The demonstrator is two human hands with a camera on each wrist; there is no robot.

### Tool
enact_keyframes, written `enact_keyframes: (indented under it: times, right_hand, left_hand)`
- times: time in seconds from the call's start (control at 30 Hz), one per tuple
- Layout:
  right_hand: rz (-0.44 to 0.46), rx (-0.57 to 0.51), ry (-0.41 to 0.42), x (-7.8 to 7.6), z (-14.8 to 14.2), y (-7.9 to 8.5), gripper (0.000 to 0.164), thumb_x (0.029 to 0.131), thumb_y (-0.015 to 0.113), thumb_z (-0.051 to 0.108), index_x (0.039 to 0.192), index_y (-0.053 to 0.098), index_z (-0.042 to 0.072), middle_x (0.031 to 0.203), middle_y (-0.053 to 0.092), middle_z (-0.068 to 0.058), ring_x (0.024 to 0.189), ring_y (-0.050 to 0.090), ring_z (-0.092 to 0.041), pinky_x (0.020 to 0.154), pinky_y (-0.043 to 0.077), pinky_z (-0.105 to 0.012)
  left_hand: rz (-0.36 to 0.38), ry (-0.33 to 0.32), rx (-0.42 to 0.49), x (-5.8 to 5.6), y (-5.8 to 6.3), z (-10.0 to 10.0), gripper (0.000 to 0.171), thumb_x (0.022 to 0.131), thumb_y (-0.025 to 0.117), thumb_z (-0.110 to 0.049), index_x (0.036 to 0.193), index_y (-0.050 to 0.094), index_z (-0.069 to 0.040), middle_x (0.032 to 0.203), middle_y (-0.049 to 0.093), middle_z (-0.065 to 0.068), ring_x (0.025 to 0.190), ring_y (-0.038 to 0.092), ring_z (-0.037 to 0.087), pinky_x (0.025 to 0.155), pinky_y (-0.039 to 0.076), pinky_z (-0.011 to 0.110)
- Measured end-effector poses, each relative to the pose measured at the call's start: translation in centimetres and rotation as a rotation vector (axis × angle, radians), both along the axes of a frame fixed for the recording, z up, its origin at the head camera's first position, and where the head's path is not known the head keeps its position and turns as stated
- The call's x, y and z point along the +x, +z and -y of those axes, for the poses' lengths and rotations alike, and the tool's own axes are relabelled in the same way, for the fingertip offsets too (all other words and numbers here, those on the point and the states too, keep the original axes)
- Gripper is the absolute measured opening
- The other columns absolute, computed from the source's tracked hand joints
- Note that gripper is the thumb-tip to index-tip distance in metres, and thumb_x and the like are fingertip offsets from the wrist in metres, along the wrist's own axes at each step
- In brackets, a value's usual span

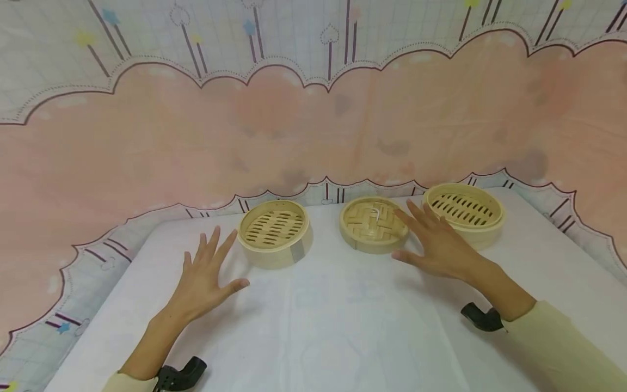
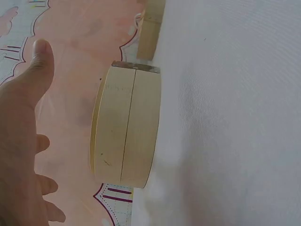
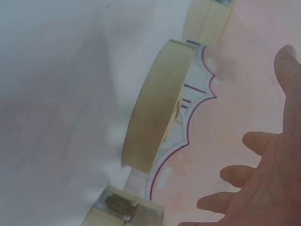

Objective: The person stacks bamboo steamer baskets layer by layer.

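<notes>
In the head view, a white-covered table (image 1: 318, 332) bears a left steamer basket (image 1: 274, 231), a woven lid (image 1: 373, 224) near the middle and a right steamer basket (image 1: 462, 209), all near its far edge before a patterned cloth (image 1: 294, 130); the left hand (image 1: 203, 286), fingers spread wide, is just beside the left basket; the right hand (image 1: 438, 245), fingers also wide, overlaps the lid and right basket in sight, though contact cannot be told here; in the left wrist view, the left basket's seamed side stands apart from the left hand, its thumb stretched out, with part of the lid beyond; in the right wrist view, the lid lies between both partly seen baskets, and the right hand's parted fingers show apart from it.
</notes>
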State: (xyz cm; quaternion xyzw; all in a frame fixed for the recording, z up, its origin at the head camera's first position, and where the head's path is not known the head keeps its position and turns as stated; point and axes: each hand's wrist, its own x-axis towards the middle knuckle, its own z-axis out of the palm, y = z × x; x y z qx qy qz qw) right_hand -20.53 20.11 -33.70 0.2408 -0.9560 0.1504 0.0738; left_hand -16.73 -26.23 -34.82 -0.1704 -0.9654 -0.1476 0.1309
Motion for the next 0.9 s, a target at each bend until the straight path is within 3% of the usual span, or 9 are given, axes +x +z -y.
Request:
enact_keyframes:
  times: [0.27, 0.47, 0.63, 0.9]
  right_hand:
    - [-0.011, -0.050, 0.035, -0.3, 1.8, -0.3, 0.085, 0.088, 0.056, 0.059, 0.153, 0.020, 0.019, 0.159, 0.011, -0.013, 0.140, 0.010, -0.045, 0.104, 0.020, -0.073]
    - [-0.023, -0.166, 0.124, -0.5, 3.2, -0.4, 0.080, 0.089, 0.060, 0.053, 0.152, 0.024, 0.020, 0.158, 0.015, -0.012, 0.137, 0.025, -0.044, 0.096, 0.039, -0.068]
    - [0.011, -0.202, 0.136, -0.7, 4.0, -0.9, 0.080, 0.089, 0.060, 0.054, 0.153, 0.023, 0.023, 0.158, 0.015, -0.012, 0.135, 0.031, -0.043, 0.098, 0.039, -0.065]
    - [0.024, -0.217, 0.157, -1.0, 4.9, -1.3, 0.080, 0.089, 0.059, 0.055, 0.152, 0.024, 0.021, 0.158, 0.015, -0.011, 0.136, 0.031, -0.040, 0.102, 0.036, -0.063]
  left_hand:
    - [-0.011, 0.026, 0.116, -0.8, -0.4, -0.4, 0.094, 0.081, 0.071, -0.051, 0.154, 0.019, -0.022, 0.156, 0.009, 0.023, 0.138, 0.010, 0.052, 0.100, 0.014, 0.078]
    - [0.088, 0.068, 0.312, -1.5, -1.1, -1.7, 0.091, 0.080, 0.075, -0.044, 0.152, 0.025, -0.018, 0.156, 0.009, 0.023, 0.139, 0.013, 0.047, 0.101, 0.021, 0.076]
    - [0.136, 0.072, 0.411, -1.9, -1.9, -2.8, 0.087, 0.081, 0.075, -0.041, 0.151, 0.028, -0.016, 0.156, 0.009, 0.023, 0.140, 0.013, 0.046, 0.105, 0.020, 0.071]
    - [0.076, 0.041, 0.455, -2.9, -2.6, -3.6, 0.077, 0.082, 0.077, -0.030, 0.145, 0.039, -0.007, 0.150, 0.023, 0.029, 0.136, 0.024, 0.047, 0.106, 0.032, 0.061]
